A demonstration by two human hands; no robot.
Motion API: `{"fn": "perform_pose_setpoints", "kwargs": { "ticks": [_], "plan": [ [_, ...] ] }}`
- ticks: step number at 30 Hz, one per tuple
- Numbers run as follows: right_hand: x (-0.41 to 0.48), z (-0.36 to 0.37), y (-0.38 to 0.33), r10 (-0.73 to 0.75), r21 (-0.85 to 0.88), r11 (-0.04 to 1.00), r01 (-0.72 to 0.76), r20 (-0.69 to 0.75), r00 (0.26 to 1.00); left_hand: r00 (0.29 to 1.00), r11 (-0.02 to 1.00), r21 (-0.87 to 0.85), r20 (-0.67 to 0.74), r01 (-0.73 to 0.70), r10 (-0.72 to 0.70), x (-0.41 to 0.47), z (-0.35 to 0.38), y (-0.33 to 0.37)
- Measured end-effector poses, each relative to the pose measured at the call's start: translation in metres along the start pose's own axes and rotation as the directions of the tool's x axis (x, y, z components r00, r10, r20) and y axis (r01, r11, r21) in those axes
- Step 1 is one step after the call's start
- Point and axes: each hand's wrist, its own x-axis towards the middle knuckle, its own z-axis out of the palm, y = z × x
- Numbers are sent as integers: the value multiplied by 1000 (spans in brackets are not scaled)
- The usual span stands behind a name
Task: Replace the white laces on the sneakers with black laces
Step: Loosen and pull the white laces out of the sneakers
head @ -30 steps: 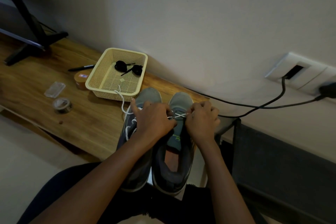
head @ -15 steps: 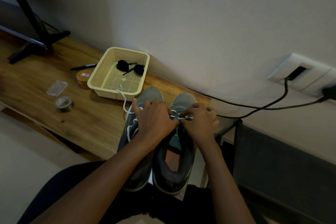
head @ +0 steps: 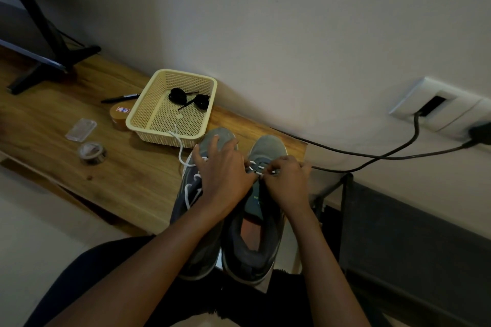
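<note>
While pinching white lace (head: 259, 166) at front eyelets of right sneaker (head: 266, 146) with left hand (head: 225, 178) and right hand (head: 288, 183), pull evenly to avoid snagging. Note black laces (head: 177, 94) coiled in basket (head: 164, 139).

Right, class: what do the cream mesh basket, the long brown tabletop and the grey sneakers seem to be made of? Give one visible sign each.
Cream mesh basket: probably moulded plastic, matt; regular grid of small holes, smooth rolled rim.
Long brown tabletop: wood or wood-look laminate; streaked grain, slight sheen.
Grey sneakers: apparently soft textile uppers, matt, with paler rubbery-looking soles.
</note>
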Motion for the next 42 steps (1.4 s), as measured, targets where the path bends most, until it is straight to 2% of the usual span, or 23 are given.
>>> {"fn": "perform_pose_setpoints", "kwargs": {
  "ticks": [4, 21, 28, 32, 36, 42],
  "plan": [
    [2, 4, -1, 0, 104, 995, 2, -18, 1000, 1000, 1000, -26, 6, -4, 4, 1, 1, -1],
    [0, 0, -3, 40, 180, 983, -43, 24, 999, 1000, 995, -100, 11, 1, 1, 4, 4, -5],
    [4, -13, 2, 115, 392, 913, -116, 26, 993, 1000, 993, -114, 2, 4, -4, 4, 3, -5],
    [4, -23, 5, 172, 512, 848, -135, -25, 985, 1000, 997, -79, 8, 1, 0, 1, 2, -3],
    [9, -40, 19, 238, 494, 864, -98, -228, 944, 994, 994, -6, -32, -108, 108, -4, -1, 3],
    [22, -38, 9, 127, 468, 883, -24, -189, 974, 964, 945, 191, 30, -267, 266, 0, 0, 23]
  ]
}}
